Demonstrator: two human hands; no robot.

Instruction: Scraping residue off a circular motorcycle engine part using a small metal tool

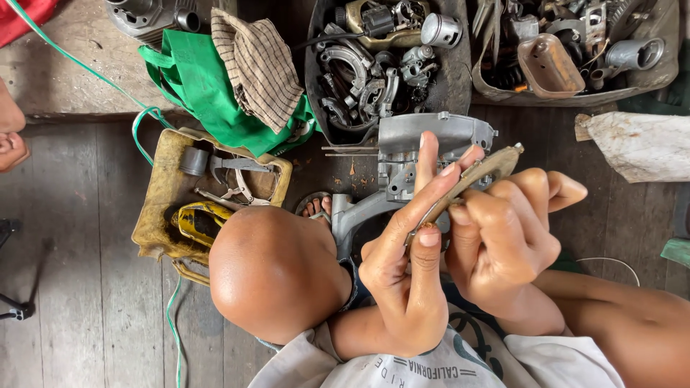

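My left hand [406, 276] and my right hand [503, 241] meet in front of my chest, both pinching a thin, curved tan strip [480, 172] that slants up to the right. The left fingers lie along its lower end; the right thumb and fingers clamp its middle. Just beyond the hands, a grey metal engine casing [431, 140] stands on the wooden floor, partly hidden by my fingers. My bent bare knee [277, 273] is to the left of the hands, and my sandalled toes [316, 208] show beside the casing.
A dirty yellow tray [162, 208] holds pliers and a grey cylinder. A green bag [205, 90] with a checked cloth [259, 65] lies behind it. Two trays of metal parts [374, 79] [575, 57] fill the back. Another person's hand [8, 136] is at the left edge.
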